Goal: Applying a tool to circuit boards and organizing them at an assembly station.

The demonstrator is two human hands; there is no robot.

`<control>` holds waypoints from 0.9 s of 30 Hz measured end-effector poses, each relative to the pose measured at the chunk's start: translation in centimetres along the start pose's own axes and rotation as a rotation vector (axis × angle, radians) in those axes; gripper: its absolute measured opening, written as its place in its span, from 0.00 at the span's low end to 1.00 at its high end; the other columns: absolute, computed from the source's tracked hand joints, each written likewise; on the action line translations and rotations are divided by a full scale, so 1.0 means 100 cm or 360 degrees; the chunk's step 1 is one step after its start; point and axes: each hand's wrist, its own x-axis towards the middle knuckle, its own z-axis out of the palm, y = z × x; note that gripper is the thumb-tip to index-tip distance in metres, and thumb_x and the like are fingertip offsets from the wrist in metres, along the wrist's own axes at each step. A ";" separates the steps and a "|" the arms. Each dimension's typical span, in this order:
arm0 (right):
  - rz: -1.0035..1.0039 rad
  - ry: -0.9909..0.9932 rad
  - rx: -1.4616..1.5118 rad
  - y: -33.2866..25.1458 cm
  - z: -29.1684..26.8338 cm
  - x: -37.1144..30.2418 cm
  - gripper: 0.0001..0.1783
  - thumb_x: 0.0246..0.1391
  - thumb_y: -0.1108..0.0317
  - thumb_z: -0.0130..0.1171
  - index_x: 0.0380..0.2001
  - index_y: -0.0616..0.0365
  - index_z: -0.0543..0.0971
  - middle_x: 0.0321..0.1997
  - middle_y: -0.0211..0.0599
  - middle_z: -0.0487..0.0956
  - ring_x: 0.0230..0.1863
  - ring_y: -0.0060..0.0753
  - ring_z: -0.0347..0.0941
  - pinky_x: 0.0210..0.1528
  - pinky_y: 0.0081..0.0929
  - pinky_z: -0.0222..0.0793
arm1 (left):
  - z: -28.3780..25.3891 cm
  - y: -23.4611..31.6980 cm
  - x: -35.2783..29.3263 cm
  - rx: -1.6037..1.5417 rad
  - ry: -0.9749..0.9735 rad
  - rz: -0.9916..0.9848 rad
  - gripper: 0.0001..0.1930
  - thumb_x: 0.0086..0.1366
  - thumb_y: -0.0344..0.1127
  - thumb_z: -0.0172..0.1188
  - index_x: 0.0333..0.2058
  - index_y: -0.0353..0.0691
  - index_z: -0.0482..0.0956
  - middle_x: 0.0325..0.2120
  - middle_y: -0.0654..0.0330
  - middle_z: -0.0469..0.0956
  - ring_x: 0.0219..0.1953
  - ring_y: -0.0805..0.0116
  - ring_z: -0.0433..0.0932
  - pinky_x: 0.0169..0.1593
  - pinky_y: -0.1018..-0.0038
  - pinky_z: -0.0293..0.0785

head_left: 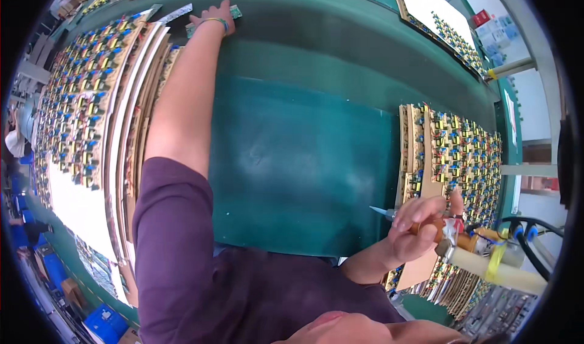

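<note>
My left hand (213, 18) is stretched out to the far left, its fingers spread over a green circuit board (236, 13) on the dark green surface. Parts of the board show on both sides of the hand. At the lower right, my right hand (417, 227) is closed around a pointed tool with an orange-brown handle (431, 228). The tool's pale, narrow tip (380, 211) points left, above the green work surface (298, 161).
Stacked panels of small yellow-and-blue electronic boards stand on the left (79, 100) and right (465, 155). A silvery strip (176, 13) lies beside my left hand. At the lower right are a pale bar with yellow tape (496, 265) and black hoses (535, 256).
</note>
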 end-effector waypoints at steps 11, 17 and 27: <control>-0.0026 -0.0003 -0.0024 -0.003 0.002 -0.006 0.35 0.55 0.58 0.57 0.59 0.63 0.56 0.23 0.30 0.68 0.12 0.17 0.59 0.12 0.15 0.58 | -0.036 0.040 -0.055 -0.0676 0.0597 0.0860 0.27 0.49 0.39 0.63 0.49 0.43 0.69 0.51 0.52 0.67 0.52 0.54 0.70 0.53 0.64 0.68; -0.0017 -0.0097 0.0092 -0.008 0.008 -0.005 0.32 0.56 0.60 0.54 0.58 0.65 0.57 0.24 0.31 0.68 0.13 0.17 0.59 0.13 0.14 0.58 | -0.040 0.085 -0.214 -0.1681 0.0748 0.1656 0.27 0.47 0.33 0.67 0.46 0.38 0.68 0.41 0.57 0.75 0.45 0.61 0.74 0.51 0.70 0.68; 0.0083 -0.0190 0.0135 -0.012 0.011 -0.012 0.31 0.55 0.58 0.54 0.55 0.68 0.60 0.24 0.33 0.68 0.16 0.20 0.62 0.17 0.18 0.62 | 0.008 0.005 -0.377 -0.2596 -0.0613 0.1296 0.37 0.55 0.25 0.63 0.59 0.36 0.49 0.53 0.51 0.65 0.56 0.64 0.67 0.57 0.68 0.65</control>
